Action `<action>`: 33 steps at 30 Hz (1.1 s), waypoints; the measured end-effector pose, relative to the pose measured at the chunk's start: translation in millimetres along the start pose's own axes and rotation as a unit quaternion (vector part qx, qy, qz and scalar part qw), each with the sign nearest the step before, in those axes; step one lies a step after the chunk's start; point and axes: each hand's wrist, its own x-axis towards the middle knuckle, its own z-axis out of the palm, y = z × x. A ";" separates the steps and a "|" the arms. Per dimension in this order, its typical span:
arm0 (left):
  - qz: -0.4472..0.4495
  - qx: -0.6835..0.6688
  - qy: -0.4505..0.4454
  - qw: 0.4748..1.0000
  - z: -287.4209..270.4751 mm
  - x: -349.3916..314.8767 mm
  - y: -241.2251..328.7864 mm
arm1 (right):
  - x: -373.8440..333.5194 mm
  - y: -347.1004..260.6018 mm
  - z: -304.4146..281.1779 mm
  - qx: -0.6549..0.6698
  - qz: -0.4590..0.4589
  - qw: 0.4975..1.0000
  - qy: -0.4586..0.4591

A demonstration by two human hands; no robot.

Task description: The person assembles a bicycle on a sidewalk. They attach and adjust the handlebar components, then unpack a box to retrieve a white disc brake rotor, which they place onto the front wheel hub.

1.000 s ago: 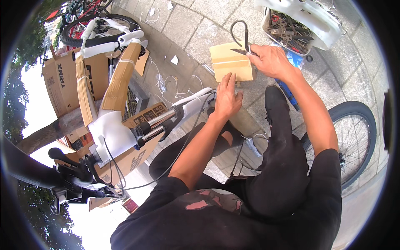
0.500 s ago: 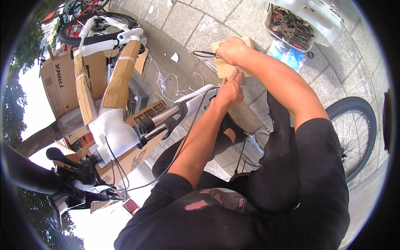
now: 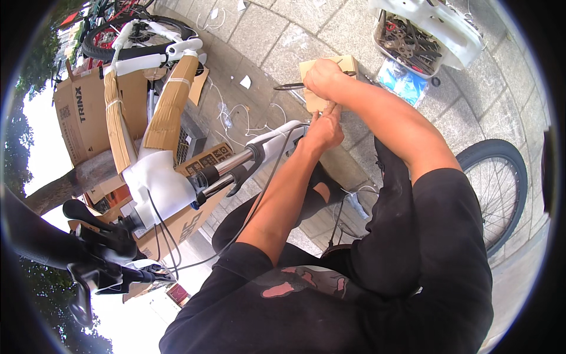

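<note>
Bracing small cardboard box point(image 3: 348, 64) on paving point(image 3: 289, 36) with left hand point(image 3: 326, 128), fingers extended at near edge, grasping nothing, likely to stop sliding. Clenching black scissors point(image 3: 283, 88) in right hand point(image 3: 323, 78) over box, presumably for firm control.

The person wears a loose black short-sleeved T-shirt point(image 3: 354, 324) filling six o'clock, its chest carrying a print point(image 3: 300, 283) of pink, black-edged blotches on grey. The left sleeve point(image 3: 244, 265), near seven o'clock, and the wide right sleeve point(image 3: 445, 197), at three, are plain black and stop around the elbows. Below are black trousers point(image 3: 389, 248), toward four o'clock, with a small patch of bare leg point(image 3: 321, 190) showing just off centre. Forearms, left hand point(image 3: 325, 131) and right hand point(image 3: 323, 78) are bare.
</note>
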 end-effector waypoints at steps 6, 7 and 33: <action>-0.017 0.024 -0.034 0.999 -6.6 -1.3 8.1 | -13.2 0.8 -17.6 -0.071 -0.054 0.995 -0.041; -0.019 0.031 -0.027 0.999 -6.0 1.0 8.1 | -17.3 7.3 -19.2 -0.067 -0.036 0.994 -0.074; -0.035 0.167 0.135 0.976 -33.3 31.9 -14.3 | -365.0 -3.8 76.1 0.359 0.513 0.779 0.051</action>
